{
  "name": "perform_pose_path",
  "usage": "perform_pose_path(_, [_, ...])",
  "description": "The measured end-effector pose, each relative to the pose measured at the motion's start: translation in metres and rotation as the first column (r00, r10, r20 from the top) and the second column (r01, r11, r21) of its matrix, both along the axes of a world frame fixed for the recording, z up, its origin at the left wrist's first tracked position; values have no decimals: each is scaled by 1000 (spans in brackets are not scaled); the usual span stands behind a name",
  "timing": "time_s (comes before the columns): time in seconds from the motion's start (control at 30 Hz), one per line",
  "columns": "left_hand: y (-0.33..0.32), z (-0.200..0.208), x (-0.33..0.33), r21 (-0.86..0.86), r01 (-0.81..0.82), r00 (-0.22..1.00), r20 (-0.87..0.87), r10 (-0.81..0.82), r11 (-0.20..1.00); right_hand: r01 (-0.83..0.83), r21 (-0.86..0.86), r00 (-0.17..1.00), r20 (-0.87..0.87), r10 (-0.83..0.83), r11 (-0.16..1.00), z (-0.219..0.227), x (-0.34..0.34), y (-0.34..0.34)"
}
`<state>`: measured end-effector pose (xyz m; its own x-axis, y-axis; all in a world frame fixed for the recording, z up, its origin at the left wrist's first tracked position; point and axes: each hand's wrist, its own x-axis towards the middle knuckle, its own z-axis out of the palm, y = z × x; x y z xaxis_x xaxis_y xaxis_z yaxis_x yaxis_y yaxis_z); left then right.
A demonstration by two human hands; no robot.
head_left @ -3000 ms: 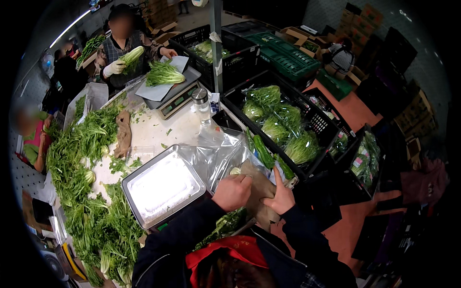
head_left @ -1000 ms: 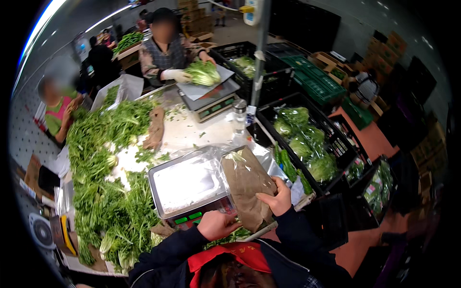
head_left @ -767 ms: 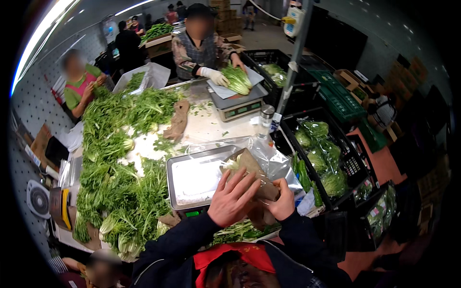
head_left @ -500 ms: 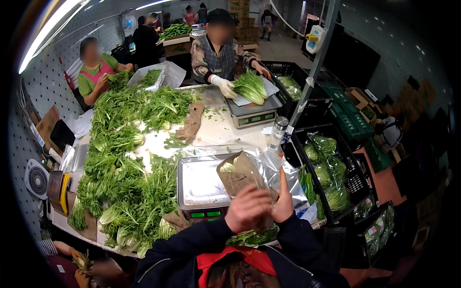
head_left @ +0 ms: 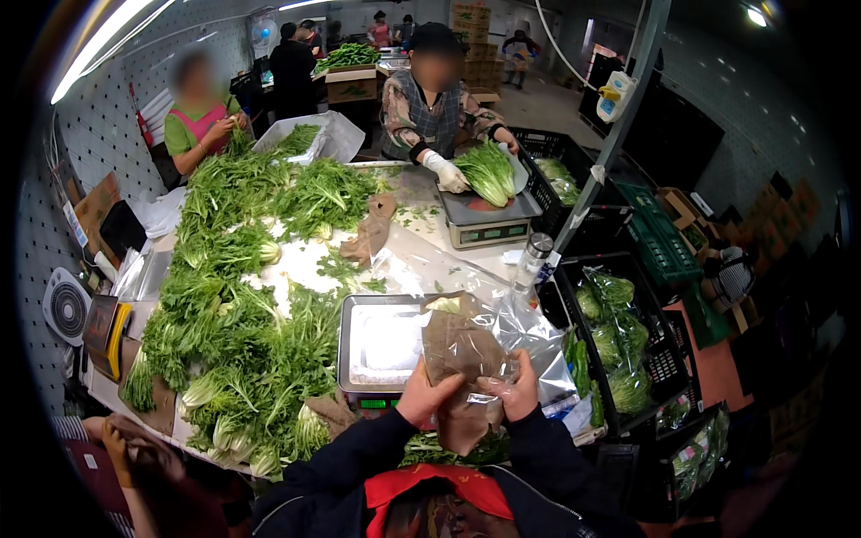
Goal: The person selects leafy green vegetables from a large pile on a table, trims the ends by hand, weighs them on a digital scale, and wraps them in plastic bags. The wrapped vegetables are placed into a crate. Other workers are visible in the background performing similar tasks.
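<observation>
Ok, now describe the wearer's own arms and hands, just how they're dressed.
Both the left hand and the right hand are bare, with no gloves. The left sleeve and the right sleeve are long, loose and very dark, navy or near black, reaching about to the wrists. No marking is readable on either forearm.

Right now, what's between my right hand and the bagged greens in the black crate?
In the head view, clear plastic film, long green vegetables and the near edge of the black crate lie between your right hand and the bagged greens.
</observation>
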<state>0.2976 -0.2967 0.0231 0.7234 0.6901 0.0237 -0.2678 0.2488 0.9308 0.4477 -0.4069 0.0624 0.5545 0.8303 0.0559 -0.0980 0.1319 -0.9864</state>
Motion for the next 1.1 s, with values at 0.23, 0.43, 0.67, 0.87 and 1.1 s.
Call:
perform_pose_path(0.23, [-30, -34, -23, -52, -1, 993, -120, -5, 999, 199, 63, 979, -52, -196, 978, -60, -1, 20])
perform_pose_path(0.43, [-23, -32, -55, -173, 114, 962, -225, -152, 978, -10, -149, 983, -182, -18, 989, -52, 7, 15])
perform_pose_path(0.67, [-11, -7, -74, 798, 217, 795, -479, 372, 562, -32, -148, 994, -112, 15, 988, -62, 0, 17])
perform_pose_path(0.87, [-15, 59, -55, 990, 75, 833, -128, 538, 119, 19, -271, 955, 291, 63, 962, -46, -12, 15])
perform_pose_path(1.1, [3, 30, -28, 976, -68, 958, 6, 285, 208, -93, -162, 959, 250, 132, 982, -50, -19, 13])
